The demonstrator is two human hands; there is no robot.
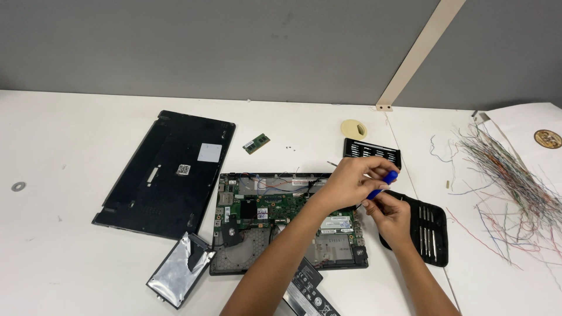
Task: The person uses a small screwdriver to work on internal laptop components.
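Note:
An opened laptop base lies on the white table with its green circuit board bare. Above its right side, my left hand pinches the top of a blue-handled screwdriver. My right hand holds the lower part of the same tool, whose tip is hidden between the fingers. Both hands hover between the laptop and a black tool pouch holding several thin drivers.
The laptop's black bottom cover lies to the left. A silver drive and a black battery rest near the front. A memory stick, tiny screws, a bit holder and a tangle of coloured wires are also on the table.

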